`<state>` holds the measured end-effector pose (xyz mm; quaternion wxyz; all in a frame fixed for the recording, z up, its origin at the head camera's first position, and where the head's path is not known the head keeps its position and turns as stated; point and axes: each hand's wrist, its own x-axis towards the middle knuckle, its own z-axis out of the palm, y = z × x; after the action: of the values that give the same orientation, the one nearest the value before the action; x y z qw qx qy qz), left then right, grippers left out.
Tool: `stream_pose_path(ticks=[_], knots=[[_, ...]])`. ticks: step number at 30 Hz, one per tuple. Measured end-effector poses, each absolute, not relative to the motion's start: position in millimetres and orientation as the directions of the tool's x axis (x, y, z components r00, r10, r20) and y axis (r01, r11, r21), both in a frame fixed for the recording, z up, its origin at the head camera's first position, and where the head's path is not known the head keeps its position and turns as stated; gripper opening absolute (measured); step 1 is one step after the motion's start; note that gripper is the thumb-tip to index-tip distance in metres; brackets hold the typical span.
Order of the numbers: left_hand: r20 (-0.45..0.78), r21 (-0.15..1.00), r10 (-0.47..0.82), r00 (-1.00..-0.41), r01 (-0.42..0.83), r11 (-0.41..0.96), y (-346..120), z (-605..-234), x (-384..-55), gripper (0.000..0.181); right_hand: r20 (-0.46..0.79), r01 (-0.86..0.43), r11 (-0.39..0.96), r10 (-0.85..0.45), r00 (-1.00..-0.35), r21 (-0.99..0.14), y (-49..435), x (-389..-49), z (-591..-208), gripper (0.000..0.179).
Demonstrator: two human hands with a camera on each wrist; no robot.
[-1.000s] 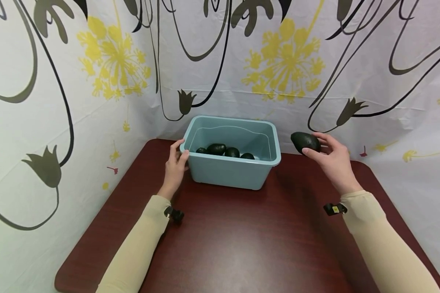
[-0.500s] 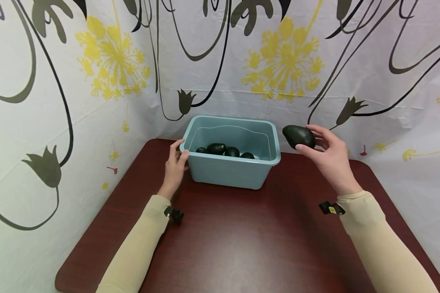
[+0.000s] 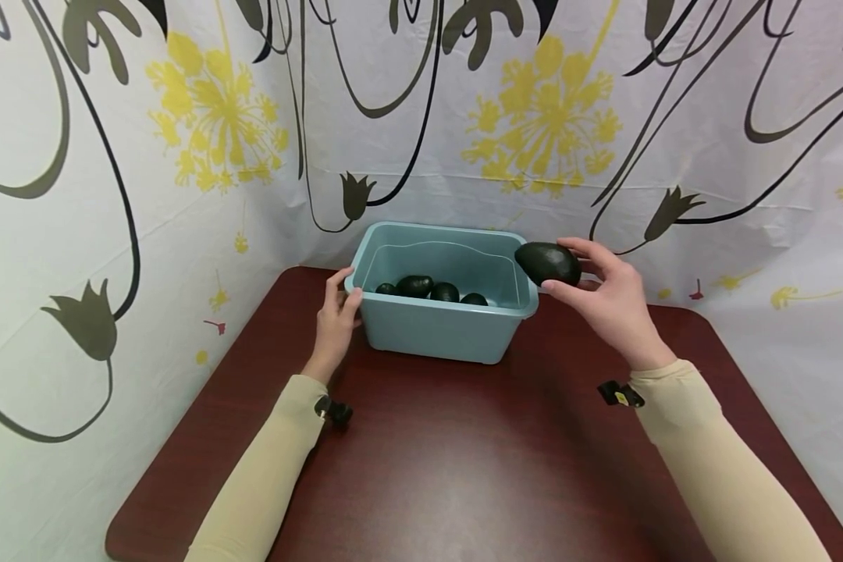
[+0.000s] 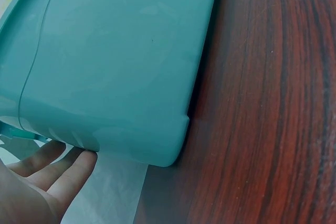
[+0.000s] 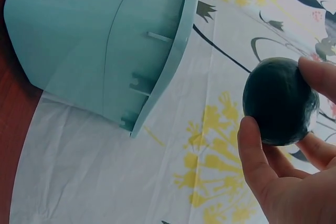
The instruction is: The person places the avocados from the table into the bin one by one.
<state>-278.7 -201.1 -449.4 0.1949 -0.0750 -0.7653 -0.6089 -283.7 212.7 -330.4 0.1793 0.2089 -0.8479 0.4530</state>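
A dark green avocado (image 3: 548, 264) is pinched between the thumb and fingers of my right hand (image 3: 607, 300), held up at the right rim of the light blue plastic bin (image 3: 435, 332). In the right wrist view the avocado (image 5: 278, 100) appears end-on, the fingers and thumb around it and the bin's outer wall (image 5: 68, 40) to the left. My left hand (image 3: 333, 324) grips the bin's left front corner, thumb at the rim. Seen from the left wrist, its fingertips (image 4: 84, 163) touch the bin's side. Several avocados (image 3: 414, 286) lie inside the bin, partly hidden by its front wall.
The bin stands toward the back of a dark red wood table (image 3: 421, 460) with rounded corners. A white cloth (image 3: 421, 148) printed with yellow and grey flowers hangs close behind the table and along its sides.
My right hand has brought the avocado leftward and slightly up, from beside the bin to over its right rim. The left hand and the bin have stayed in place.
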Motion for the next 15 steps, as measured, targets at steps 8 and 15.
stream_pose_path(ticks=[8,15], knots=[[0.391,0.902,-0.12,-0.913,0.354,0.246,-200.4,-447.9,-277.6,0.051,0.487,-0.538,0.522,-0.245,-0.838,-0.662,201.5,-289.8,-332.1,0.062],[0.384,0.904,-0.12,-0.915,0.347,0.249,-200.6,-448.2,-277.2,0.051,0.495,-0.56,0.545,-0.28,-0.823,-0.624,192.4,-298.0,-332.3,0.063]])
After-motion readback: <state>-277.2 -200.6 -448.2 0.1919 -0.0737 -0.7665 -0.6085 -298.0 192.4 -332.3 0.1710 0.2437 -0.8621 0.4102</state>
